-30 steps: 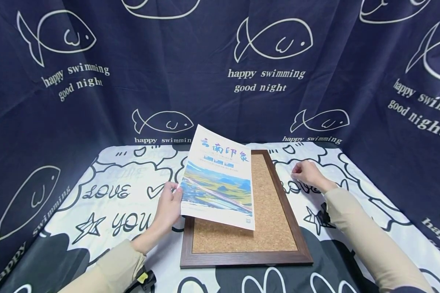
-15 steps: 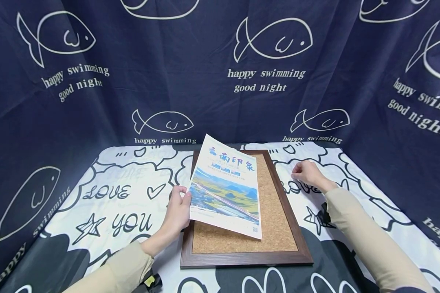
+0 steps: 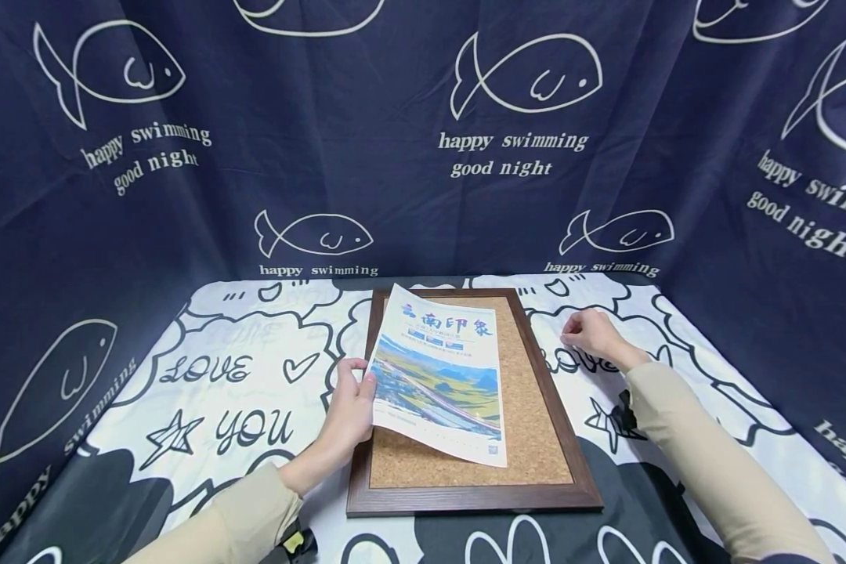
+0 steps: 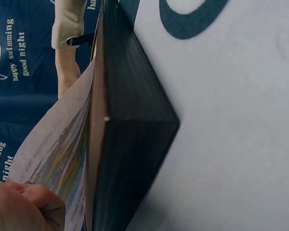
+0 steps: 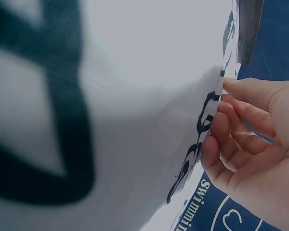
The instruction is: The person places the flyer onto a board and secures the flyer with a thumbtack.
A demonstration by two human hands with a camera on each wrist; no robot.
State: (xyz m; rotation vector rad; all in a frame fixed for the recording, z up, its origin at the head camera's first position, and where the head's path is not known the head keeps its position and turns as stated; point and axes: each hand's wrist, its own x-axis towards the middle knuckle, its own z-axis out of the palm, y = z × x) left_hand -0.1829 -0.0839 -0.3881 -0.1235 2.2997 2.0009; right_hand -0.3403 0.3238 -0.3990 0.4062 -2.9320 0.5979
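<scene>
My left hand (image 3: 352,411) pinches the left edge of a printed poster (image 3: 440,376), thumb on top. The poster has Chinese lettering above a colourful landscape picture. It lies tilted over the left part of a cork board (image 3: 536,423) with a brown wooden frame (image 3: 475,500), its lower edge bowed up off the cork. In the left wrist view the poster (image 4: 43,149) curves up beside the dark frame side (image 4: 135,159). My right hand (image 3: 594,333) rests on the cloth right of the board, fingers loosely curled. I see nothing held in it in the right wrist view.
A white and dark patterned cloth (image 3: 204,399) covers the table under the board. Navy fish-print curtains (image 3: 395,117) enclose the back and sides. The board's raised frame stands above the cloth.
My left hand has brought the poster to the right and down onto the cork board, its top edge now within the frame's span. The right hand has stayed in place.
</scene>
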